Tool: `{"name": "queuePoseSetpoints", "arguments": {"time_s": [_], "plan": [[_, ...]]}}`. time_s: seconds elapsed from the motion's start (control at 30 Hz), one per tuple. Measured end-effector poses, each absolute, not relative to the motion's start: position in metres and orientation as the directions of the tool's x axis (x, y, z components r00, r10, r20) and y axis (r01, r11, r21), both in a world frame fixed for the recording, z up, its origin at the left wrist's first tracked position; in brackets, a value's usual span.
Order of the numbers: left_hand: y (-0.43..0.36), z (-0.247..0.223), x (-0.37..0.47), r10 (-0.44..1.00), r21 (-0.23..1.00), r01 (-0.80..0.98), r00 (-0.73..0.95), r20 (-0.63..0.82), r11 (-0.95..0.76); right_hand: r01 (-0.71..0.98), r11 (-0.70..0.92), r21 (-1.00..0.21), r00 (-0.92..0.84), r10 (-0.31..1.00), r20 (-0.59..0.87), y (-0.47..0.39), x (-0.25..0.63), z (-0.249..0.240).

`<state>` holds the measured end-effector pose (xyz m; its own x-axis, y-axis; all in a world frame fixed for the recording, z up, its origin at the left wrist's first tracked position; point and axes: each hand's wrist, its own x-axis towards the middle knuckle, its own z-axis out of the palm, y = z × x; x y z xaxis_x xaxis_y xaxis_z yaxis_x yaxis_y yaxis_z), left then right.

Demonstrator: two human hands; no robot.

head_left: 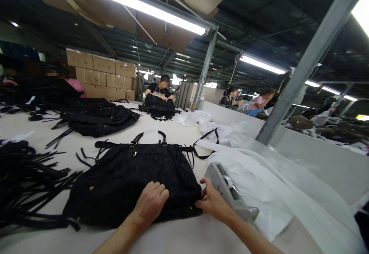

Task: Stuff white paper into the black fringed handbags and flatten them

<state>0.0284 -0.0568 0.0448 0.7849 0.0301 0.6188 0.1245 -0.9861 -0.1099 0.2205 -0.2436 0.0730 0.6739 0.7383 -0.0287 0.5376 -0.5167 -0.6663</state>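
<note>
A large black bag (123, 185) lies flat on the pale table (178, 234), its handles pointing away from me and a white paper piece (150, 135) between them. My left hand (152, 201) rests on the front of the bag with its fingers curled in; whether they pinch any fabric is hidden. At the bag's right lower corner is my right hand (211, 199), thumb and fingers apart around the corner edge, the thumb touching it. Just beyond that hand stands a grey tape dispenser (227, 188).
Black straps and fringes (25, 185) lie at the left. Behind them are more black bags (98, 115). White plastic sheeting (259, 173) covers the right side beside a low partition (317, 150) and metal post. A person (161, 88) handles a bag across the table.
</note>
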Motion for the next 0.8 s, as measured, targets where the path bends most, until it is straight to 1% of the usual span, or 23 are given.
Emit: {"name": "queuePoseSetpoints", "arguments": {"time_s": [0.03,0.1,0.2,0.23,0.3,0.37,0.43,0.5,0.53,0.57,0.67,0.73,0.8], "plan": [[-0.057,0.046,0.028,0.035,-0.105,0.130,0.777,0.629,-0.986,0.520,-0.524,-0.674,0.711,0.703,0.002,-0.246,0.218,0.067],[-0.057,0.046,0.027,0.042,-0.096,0.136,0.761,0.648,-0.986,0.547,-0.512,-0.662,0.738,0.669,0.092,-0.248,0.210,0.061],[-0.057,0.047,0.027,0.048,-0.084,0.139,0.741,0.670,-0.987,0.646,-0.475,-0.598,0.701,0.679,0.218,-0.249,0.197,0.058],[-0.057,0.048,0.026,0.051,-0.080,0.141,0.736,0.675,-0.987,0.660,-0.455,-0.598,0.690,0.681,0.245,-0.249,0.195,0.058],[-0.057,0.048,0.026,0.055,-0.073,0.142,0.732,0.679,-0.987,0.653,-0.393,-0.648,0.680,0.681,0.271,-0.247,0.193,0.057],[-0.057,0.049,0.026,0.061,-0.067,0.144,0.731,0.679,-0.987,0.605,-0.288,-0.742,0.648,0.720,0.249,-0.247,0.197,0.055],[-0.057,0.049,0.026,0.065,-0.063,0.145,0.734,0.676,-0.987,0.490,-0.166,-0.856,0.577,0.797,0.176,-0.247,0.205,0.053],[-0.057,0.049,0.026,0.069,-0.059,0.146,0.738,0.672,-0.988,0.362,-0.091,-0.928,0.527,0.841,0.123,-0.247,0.212,0.052],[-0.056,0.049,0.025,0.070,-0.057,0.145,0.740,0.669,-0.988,0.338,-0.084,-0.938,0.537,0.835,0.119,-0.247,0.214,0.051],[-0.056,0.048,0.025,0.070,-0.056,0.144,0.743,0.665,-0.988,0.350,-0.100,-0.931,0.570,0.811,0.127,-0.246,0.215,0.051],[-0.057,0.049,0.024,0.071,-0.056,0.141,0.757,0.649,-0.988,0.470,-0.210,-0.858,0.666,0.722,0.188,-0.241,0.213,0.048],[-0.062,0.054,0.024,0.077,-0.052,0.142,0.771,0.632,-0.989,0.516,-0.255,-0.818,0.668,0.717,0.198,-0.238,0.210,0.047],[-0.070,0.062,0.026,0.110,-0.028,0.156,0.804,0.584,-0.987,0.539,-0.252,-0.804,0.647,0.734,0.203,-0.235,0.208,0.046]]}}
